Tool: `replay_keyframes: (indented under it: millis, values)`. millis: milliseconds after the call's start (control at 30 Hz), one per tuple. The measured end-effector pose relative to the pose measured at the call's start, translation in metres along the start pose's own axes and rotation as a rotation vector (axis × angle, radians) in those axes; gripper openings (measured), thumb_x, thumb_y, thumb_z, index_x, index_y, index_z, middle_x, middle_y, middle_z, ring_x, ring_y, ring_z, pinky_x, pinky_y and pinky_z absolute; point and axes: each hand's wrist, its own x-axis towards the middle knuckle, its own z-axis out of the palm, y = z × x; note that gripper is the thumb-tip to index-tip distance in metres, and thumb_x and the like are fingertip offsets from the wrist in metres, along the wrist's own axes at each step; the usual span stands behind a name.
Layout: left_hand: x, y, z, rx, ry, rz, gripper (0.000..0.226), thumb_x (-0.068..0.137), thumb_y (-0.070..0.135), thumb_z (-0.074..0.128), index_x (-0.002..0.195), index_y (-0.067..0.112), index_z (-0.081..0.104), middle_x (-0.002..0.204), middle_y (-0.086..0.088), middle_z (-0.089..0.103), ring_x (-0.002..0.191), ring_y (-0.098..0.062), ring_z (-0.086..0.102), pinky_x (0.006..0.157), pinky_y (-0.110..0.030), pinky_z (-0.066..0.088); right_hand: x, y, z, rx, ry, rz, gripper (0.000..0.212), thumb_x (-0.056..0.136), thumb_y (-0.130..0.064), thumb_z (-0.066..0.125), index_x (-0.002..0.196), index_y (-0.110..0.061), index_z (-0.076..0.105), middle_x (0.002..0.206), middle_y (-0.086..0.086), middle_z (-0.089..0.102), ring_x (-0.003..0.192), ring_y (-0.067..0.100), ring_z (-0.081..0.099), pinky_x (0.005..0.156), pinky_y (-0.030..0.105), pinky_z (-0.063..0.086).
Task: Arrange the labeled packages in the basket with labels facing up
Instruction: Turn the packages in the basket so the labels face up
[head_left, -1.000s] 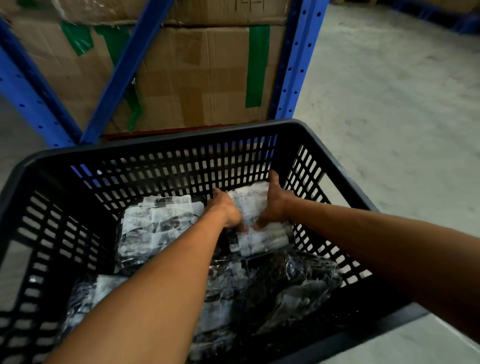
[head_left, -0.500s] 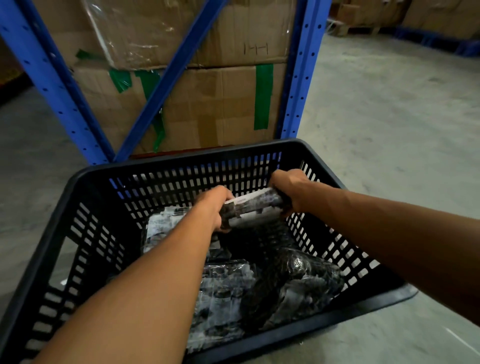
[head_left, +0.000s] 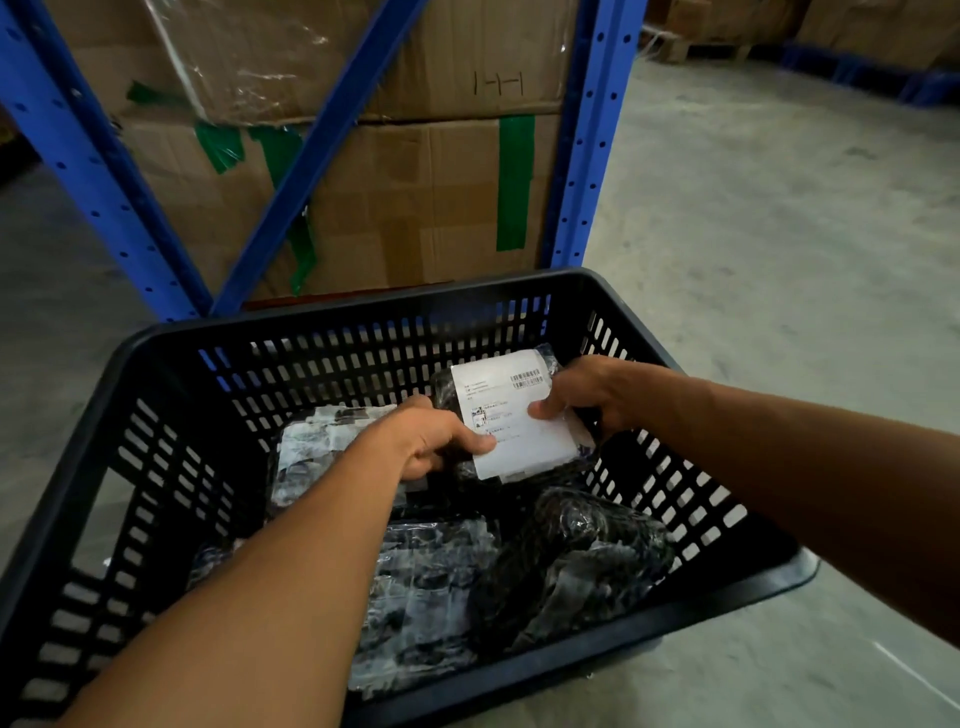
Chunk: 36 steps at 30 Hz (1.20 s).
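A black slatted plastic basket (head_left: 156, 415) stands on the floor in front of me. Both hands hold one black package with a white shipping label (head_left: 511, 415) above the basket's far right part, label turned up toward me. My left hand (head_left: 426, 441) grips its near left edge; my right hand (head_left: 592, 400) grips its right edge with the thumb on the label. Several other shiny black packages lie inside: one at the far left (head_left: 317, 457), one near the middle (head_left: 431, 587), one at the right (head_left: 576, 566).
A blue steel rack (head_left: 582, 171) with taped cardboard boxes (head_left: 415, 208) stands just behind the basket. Grey concrete floor (head_left: 779, 234) spreads to the right. More boxes and blue pallets sit far back at the top right.
The package was lifted from the basket's far right pile and flipped over, so its white label now faces up. The camera view has tilted upward.
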Motion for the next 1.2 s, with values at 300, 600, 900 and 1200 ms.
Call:
replay_keyframes:
  millis: [300,600,900,1200]
  values:
    - [0.008,-0.011,0.04,0.373,0.292,0.027,0.098,0.07,-0.008,0.082,0.147,0.008,0.025,0.107,-0.007,0.065,0.09,-0.023,0.061,0.067,-0.025,0.057,0.026,0.018,0.024,-0.396,0.213,-0.1,0.045,0.082,-0.011,0.075,0.12,-0.002,0.052,0.119,0.014,0.061,0.107,0.026,0.061,0.092,0.033,0.053]
    - [0.043,-0.028,0.05,0.517,0.286,-0.096,0.123,0.08,0.006,0.077,0.155,0.009,-0.02,0.142,-0.012,0.055,0.127,-0.028,0.053,0.111,-0.031,0.04,0.056,0.028,0.044,-0.517,0.131,-0.085,0.085,0.072,-0.019,0.083,0.139,-0.001,0.033,0.134,0.016,0.05,0.12,0.031,0.052,0.099,0.037,0.048]
    - [0.069,-0.038,0.049,0.816,0.363,-0.055,0.095,0.09,0.002,0.064,0.156,0.0,-0.004,0.147,-0.017,0.048,0.131,-0.029,0.051,0.104,-0.032,0.042,0.081,0.039,0.059,-0.686,0.125,-0.13,0.083,0.067,-0.029,0.087,0.132,-0.004,0.042,0.131,0.013,0.051,0.116,0.029,0.052,0.088,0.032,0.046]
    - [0.068,-0.039,0.053,0.933,0.328,-0.128,0.104,0.088,0.0,0.065,0.155,0.005,-0.014,0.148,-0.014,0.049,0.132,-0.028,0.052,0.103,-0.031,0.045,0.081,0.041,0.056,-0.771,0.115,-0.126,0.082,0.069,-0.036,0.085,0.133,-0.003,0.043,0.128,0.013,0.054,0.114,0.027,0.055,0.085,0.031,0.046]
